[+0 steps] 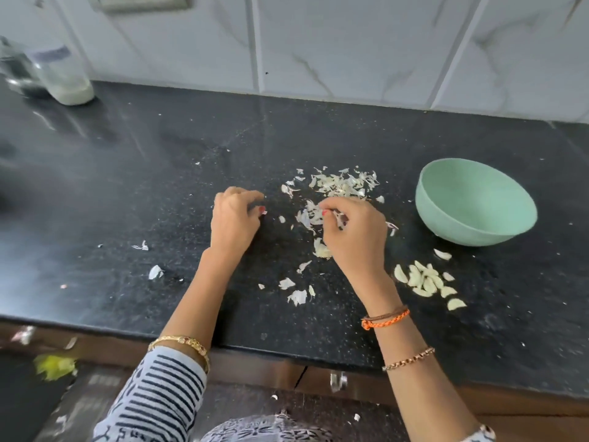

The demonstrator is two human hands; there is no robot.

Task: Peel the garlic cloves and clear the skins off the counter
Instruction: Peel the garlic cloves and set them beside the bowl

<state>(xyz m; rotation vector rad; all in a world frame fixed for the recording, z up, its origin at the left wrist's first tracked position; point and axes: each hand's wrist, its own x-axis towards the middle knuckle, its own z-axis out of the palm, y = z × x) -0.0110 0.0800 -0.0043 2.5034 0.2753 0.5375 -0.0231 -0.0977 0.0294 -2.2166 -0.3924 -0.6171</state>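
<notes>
Soft, bright light; the tabletop (pixel 127 173) shines on the left, and the edges look blurry and bent

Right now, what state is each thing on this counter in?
Peeled cloves: bare, heaped on the counter, near the bowl.
Skins: loose, scattered, not yet cleared.
Green bowl: upright; nothing visible inside.
Jar: upright at the back left, blurred.
Left hand: fingers curled, pinching a scrap.
Right hand: pinching skins.

Glossy speckled black stone counter (pixel 159 186), matt plastic bowl (pixel 471 224), papery garlic skins (pixel 344 183)
</notes>
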